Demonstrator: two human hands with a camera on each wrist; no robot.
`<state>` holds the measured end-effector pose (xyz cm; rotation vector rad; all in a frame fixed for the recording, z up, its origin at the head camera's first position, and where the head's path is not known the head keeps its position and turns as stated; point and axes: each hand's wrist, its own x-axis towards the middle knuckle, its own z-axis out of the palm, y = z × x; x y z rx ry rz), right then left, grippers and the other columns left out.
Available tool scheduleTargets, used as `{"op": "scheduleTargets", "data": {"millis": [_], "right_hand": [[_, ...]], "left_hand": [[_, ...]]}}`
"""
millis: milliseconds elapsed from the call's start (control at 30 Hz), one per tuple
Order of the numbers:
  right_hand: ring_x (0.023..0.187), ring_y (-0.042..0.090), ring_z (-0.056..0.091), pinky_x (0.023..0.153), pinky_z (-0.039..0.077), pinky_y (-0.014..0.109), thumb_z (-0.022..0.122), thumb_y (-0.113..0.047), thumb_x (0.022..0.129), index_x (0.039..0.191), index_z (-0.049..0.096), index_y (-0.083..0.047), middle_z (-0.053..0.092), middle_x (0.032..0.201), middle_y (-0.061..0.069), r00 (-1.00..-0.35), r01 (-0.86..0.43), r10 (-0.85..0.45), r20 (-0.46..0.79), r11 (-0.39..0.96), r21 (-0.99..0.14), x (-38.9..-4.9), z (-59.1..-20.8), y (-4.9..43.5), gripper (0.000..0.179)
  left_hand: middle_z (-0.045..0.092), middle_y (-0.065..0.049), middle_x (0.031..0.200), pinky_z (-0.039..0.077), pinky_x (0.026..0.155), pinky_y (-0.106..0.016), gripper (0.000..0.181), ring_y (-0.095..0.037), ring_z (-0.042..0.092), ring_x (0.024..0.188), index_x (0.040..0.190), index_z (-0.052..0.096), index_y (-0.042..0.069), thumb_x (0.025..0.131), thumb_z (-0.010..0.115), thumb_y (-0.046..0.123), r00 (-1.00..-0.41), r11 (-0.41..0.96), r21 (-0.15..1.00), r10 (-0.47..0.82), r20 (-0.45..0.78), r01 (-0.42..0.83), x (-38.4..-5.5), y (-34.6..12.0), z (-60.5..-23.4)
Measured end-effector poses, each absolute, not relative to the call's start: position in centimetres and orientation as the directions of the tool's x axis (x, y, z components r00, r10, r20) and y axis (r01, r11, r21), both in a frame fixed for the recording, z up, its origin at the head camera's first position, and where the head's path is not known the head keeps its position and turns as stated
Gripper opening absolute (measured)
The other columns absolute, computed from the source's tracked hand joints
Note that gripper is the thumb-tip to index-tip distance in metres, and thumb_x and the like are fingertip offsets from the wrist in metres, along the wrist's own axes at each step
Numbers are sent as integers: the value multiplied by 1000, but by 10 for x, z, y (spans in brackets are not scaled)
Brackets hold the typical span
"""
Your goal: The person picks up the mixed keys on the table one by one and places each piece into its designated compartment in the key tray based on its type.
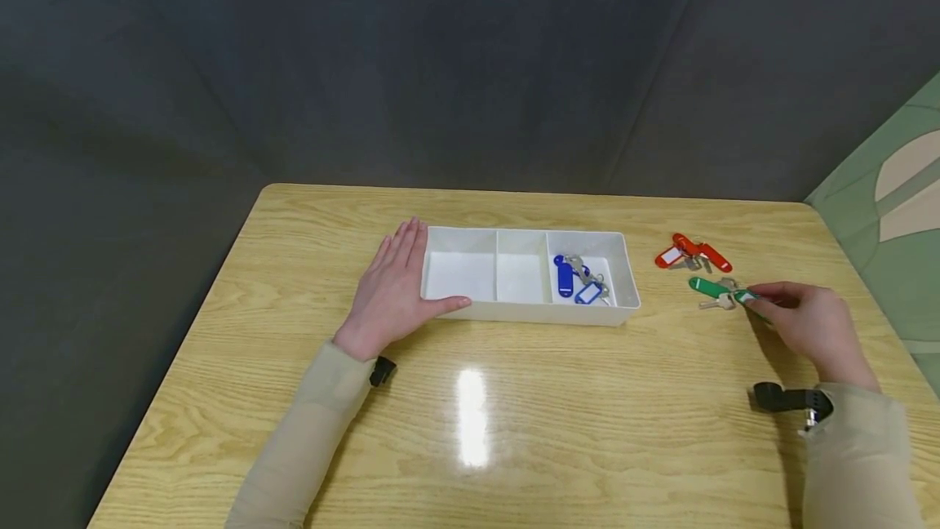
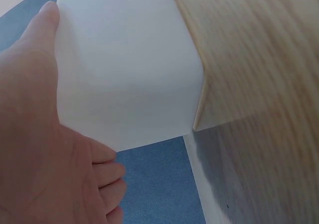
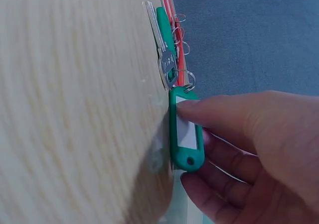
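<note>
At the right, my right hand (image 1: pixel 818 325) pinches a green key tag (image 3: pixel 186 134) between thumb and fingers. A ring joins that tag to a metal key (image 3: pixel 167 67). Beside it lies another green key tag (image 1: pixel 707 287) on the table. My left hand (image 1: pixel 392 292) lies against the left end of a white compartment tray (image 1: pixel 477 311), its fingers straight along the end wall and its thumb over the front rim. Blue key tags (image 1: pixel 565 278) with keys lie in the tray's right compartment. The left and middle compartments hold nothing.
Red key tags (image 1: pixel 687 246) with keys lie just behind the green ones. The wooden table (image 1: pixel 587 423) ends at a dark curtain (image 1: pixel 470 72) at the back. A green patterned surface (image 1: pixel 906 186) is beyond its right edge.
</note>
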<state>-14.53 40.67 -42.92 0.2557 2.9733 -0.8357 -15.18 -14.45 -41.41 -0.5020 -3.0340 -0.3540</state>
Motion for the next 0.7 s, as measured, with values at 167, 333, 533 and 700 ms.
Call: {"op": "scheduleTargets", "data": {"millis": [167, 333, 533, 700], "right_hand": [[80, 23, 54, 56, 44, 25, 63, -27, 103, 119, 70, 5, 68, 112, 26, -988, 152, 140, -63, 839, -523, -145, -428, 407, 37], [73, 10, 54, 55, 46, 23, 64, -28, 102, 117, 71, 4, 70, 109, 22, -990, 128, 136, -25, 833, -538, -144, -427, 408, 37], [73, 8, 53, 55, 46, 24, 63, -30, 103, 119, 71, 3, 69, 109, 18, -989, 131, 148, -15, 820, -557, -143, -424, 407, 38], [76, 4, 54, 56, 48, 22, 64, -34, 102, 120, 71, 2, 69, 104, 3, -987, 125, 161, 12, 810, -574, -142, -419, 403, 40]], "left_hand": [[3, -15, 168, -3, 122, -35, 127, -24, -2, 154, 162, 7, 0, 81, 41, 92, -949, 925, 214, 306, 77, 315, -152, -145, -414], [2, -15, 169, -4, 122, -34, 127, -23, -3, 154, 162, 6, 0, 81, 42, 91, -950, 924, 220, 306, 68, 313, -152, -145, -413], [3, -16, 168, -4, 122, -34, 127, -24, -2, 154, 162, 7, 0, 81, 44, 91, -949, 924, 219, 307, 72, 315, -152, -145, -413], [4, -16, 168, -3, 122, -35, 127, -24, -1, 154, 162, 7, -1, 81, 43, 91, -949, 924, 216, 305, 76, 315, -152, -145, -413]]}}
